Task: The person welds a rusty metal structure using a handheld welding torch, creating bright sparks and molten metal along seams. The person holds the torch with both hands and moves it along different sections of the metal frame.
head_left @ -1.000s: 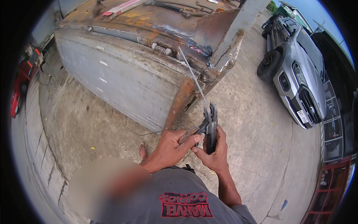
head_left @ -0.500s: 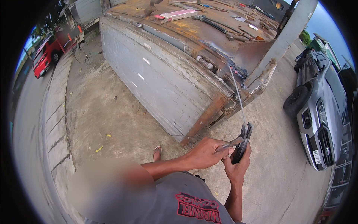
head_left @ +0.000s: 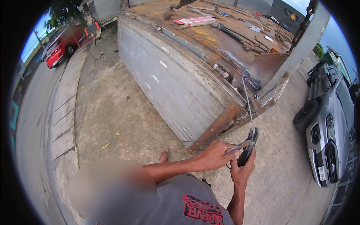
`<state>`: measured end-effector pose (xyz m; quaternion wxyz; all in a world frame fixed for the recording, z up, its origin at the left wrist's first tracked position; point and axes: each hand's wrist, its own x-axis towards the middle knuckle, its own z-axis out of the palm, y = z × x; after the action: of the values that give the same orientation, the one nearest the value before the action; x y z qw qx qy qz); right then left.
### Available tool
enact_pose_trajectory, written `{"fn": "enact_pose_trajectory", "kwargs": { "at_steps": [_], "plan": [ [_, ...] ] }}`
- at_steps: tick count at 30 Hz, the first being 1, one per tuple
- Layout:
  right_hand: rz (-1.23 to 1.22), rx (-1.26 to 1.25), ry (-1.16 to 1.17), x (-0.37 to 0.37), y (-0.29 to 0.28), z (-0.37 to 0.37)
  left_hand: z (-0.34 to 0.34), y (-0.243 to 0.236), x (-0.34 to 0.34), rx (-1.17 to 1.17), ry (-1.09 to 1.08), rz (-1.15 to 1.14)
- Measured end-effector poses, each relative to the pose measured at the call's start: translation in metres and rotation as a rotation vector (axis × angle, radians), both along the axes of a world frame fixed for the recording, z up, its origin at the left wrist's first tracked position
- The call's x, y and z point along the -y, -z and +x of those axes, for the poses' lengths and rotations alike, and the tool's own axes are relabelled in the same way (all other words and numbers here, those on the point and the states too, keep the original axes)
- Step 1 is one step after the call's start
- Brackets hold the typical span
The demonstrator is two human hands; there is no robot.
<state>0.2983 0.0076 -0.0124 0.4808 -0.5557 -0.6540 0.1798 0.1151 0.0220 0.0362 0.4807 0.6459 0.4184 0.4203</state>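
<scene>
My right hand (head_left: pixel 243 168) is closed round a black electrode holder (head_left: pixel 249 149), which grips a long, thin grey welding rod (head_left: pixel 247 99). The rod's far end lies over the scorched, burnt seam (head_left: pixel 253 82) at the near corner of a rusty steel truck bed, just beside a short pipe hinge (head_left: pixel 221 71). My left hand (head_left: pixel 214 156) is closed on a worn flat metal handle (head_left: pixel 235 147) held against the holder; where that piece joins it I cannot tell.
A grey side panel (head_left: pixel 165 86) hangs below the rusty deck (head_left: pixel 243 37), which holds a pink-and-white box (head_left: pixel 194 21) and several tools. A silver pickup (head_left: pixel 326 123) stands at right; a red car (head_left: pixel 56 50) is on the road at left, beside a curb (head_left: pixel 65 116).
The view has turned left, so the truck bed, pickup and hands sit further right and more road shows. Both hands still hold the electrode holder and metal handle, with the rod near the seam.
</scene>
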Motion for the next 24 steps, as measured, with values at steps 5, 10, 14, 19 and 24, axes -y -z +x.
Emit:
{"fn": "enact_pose_trajectory", "kwargs": {
  "at_steps": [5, 10, 14, 19, 24],
  "plan": [
    [-0.034, -0.018, 0.014, -0.001, 0.006, 0.000, 0.001, 0.004, -0.003, -0.033, -0.002, -0.068],
    [-0.085, -0.022, 0.029, -0.003, 0.014, 0.001, 0.003, 0.007, -0.005, -0.025, -0.003, -0.106],
    [-0.066, 0.009, 0.031, -0.005, 0.018, 0.000, 0.005, 0.004, -0.004, 0.003, -0.055, -0.082],
    [-0.081, -0.022, 0.041, -0.005, 0.011, -0.004, 0.005, 0.010, -0.005, -0.033, -0.065, -0.146],
    [-0.014, -0.023, 0.065, -0.007, 0.010, -0.007, 0.007, 0.006, -0.004, -0.059, -0.065, -0.132]
  ]
}}
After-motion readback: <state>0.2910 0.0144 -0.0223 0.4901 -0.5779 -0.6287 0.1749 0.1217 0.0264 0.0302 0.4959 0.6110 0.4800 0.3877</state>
